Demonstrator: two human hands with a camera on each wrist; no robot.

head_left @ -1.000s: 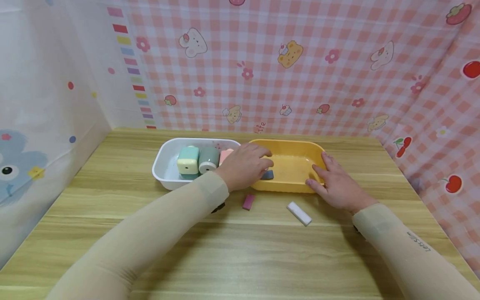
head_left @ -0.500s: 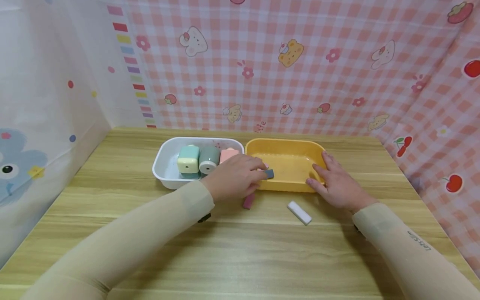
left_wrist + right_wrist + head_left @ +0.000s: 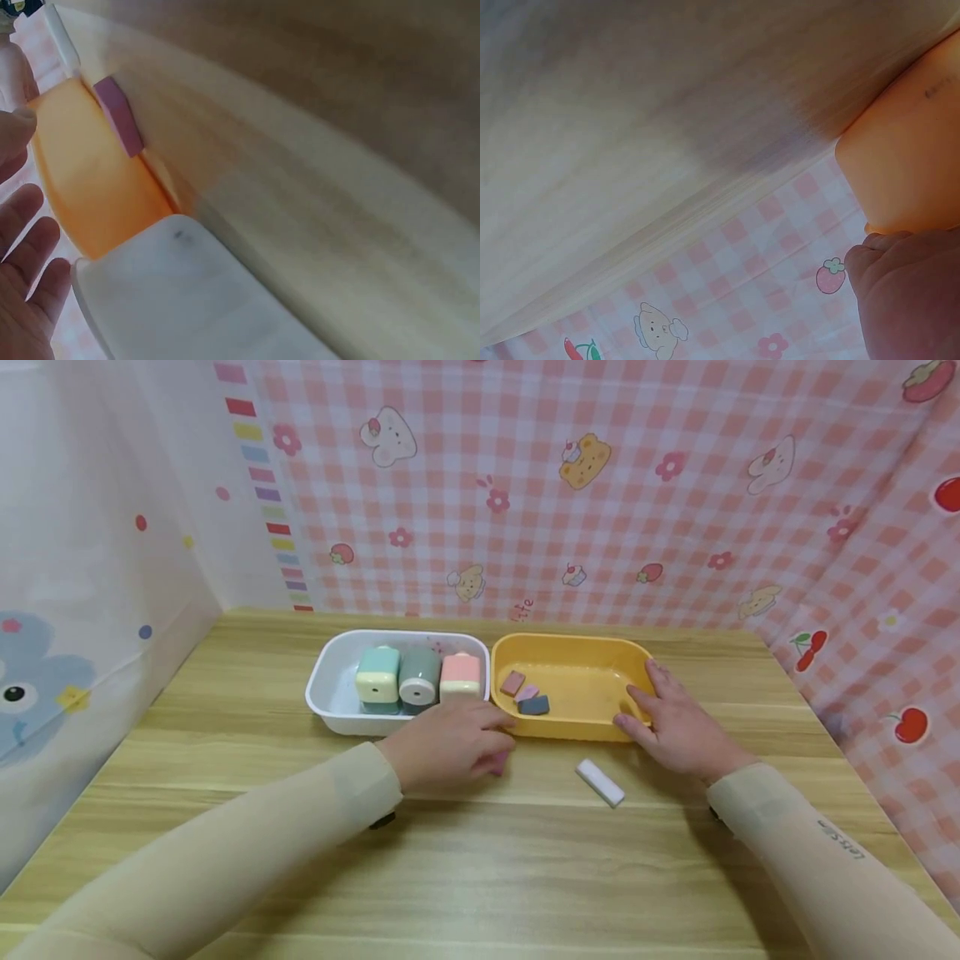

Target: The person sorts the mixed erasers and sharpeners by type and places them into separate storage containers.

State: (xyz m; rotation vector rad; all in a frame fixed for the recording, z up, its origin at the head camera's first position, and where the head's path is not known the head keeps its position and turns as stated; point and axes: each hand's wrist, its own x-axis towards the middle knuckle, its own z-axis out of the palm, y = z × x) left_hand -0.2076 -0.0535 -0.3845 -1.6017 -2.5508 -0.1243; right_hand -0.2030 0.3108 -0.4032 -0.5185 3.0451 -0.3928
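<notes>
In the head view my left hand (image 3: pixel 453 743) hovers over a pink eraser (image 3: pixel 498 763) in front of the two basins. The left wrist view shows this pink eraser (image 3: pixel 118 116) lying on the wood, apart from my loosely spread fingers (image 3: pixel 34 247). My right hand (image 3: pixel 682 727) rests on the right end of the yellow basin (image 3: pixel 570 729), its fingers laid over the rim and the thumb at the front corner. Inside that basin, at its left end, lie a brownish-pink eraser (image 3: pixel 513 682), a light pink eraser (image 3: pixel 527 692) and a grey-blue eraser (image 3: pixel 534 705).
A white eraser (image 3: pixel 600 782) lies on the table before the yellow basin. Left of that basin stands a white basin (image 3: pixel 330 714) holding a teal-and-cream sharpener (image 3: pixel 377 677), a grey-green sharpener (image 3: pixel 420 672) and a pink-and-cream sharpener (image 3: pixel 460 672). A checked cloth (image 3: pixel 487 468) hangs behind.
My left hand has drawn back from over the yellow basin, down and to the left, to the pink eraser, uncovering the erasers in the basin. My right hand has stayed on the rim.
</notes>
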